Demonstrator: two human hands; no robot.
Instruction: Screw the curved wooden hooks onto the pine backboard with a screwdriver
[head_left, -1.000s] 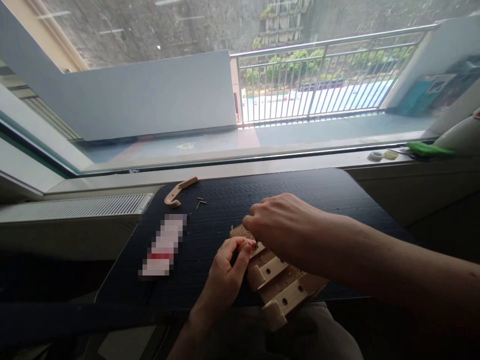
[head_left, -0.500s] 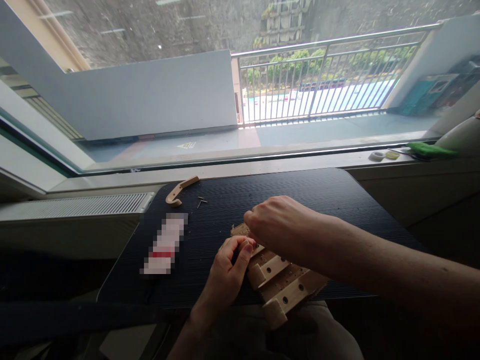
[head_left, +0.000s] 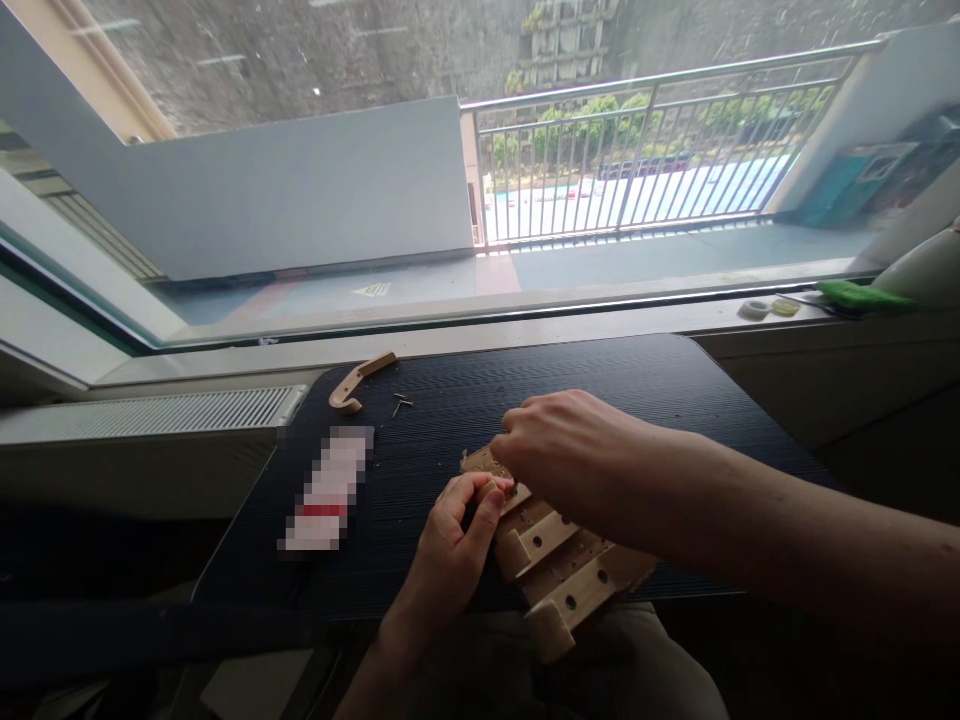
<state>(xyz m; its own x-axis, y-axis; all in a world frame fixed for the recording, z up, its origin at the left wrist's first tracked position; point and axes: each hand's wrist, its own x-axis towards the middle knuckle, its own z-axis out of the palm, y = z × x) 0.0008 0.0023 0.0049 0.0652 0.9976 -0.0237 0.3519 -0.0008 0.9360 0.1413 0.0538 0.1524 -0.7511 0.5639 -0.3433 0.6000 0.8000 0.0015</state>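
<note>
My left hand (head_left: pixel 454 530) has its thumb and fingers closed around the near end of a wooden hook, mostly covered by the hand. That hook lies on a pale wooden board (head_left: pixel 480 461) dotted with small holes. My right hand (head_left: pixel 566 440) is a fist over the board, just above the left fingertips; whatever it grips is hidden from this side. Nearer me, two more curved wooden hooks lie across the board, a middle hook (head_left: pixel 538 543) and a front hook (head_left: pixel 577 592), each with dark screw holes. The front hook's end overhangs the table edge above my lap.
A loose wooden hook (head_left: pixel 351 388) and several small screws (head_left: pixel 401 403) lie on the black table (head_left: pixel 615 375) at the far left. Closer sits a blurred pale strip (head_left: pixel 330 480) with a red band. Tape rolls (head_left: pixel 754 309) and a green item (head_left: pixel 862 296) rest on the windowsill.
My right fist has turned slightly over the board and its forearm sits a little higher. My left hand keeps its hold in the same place.
</note>
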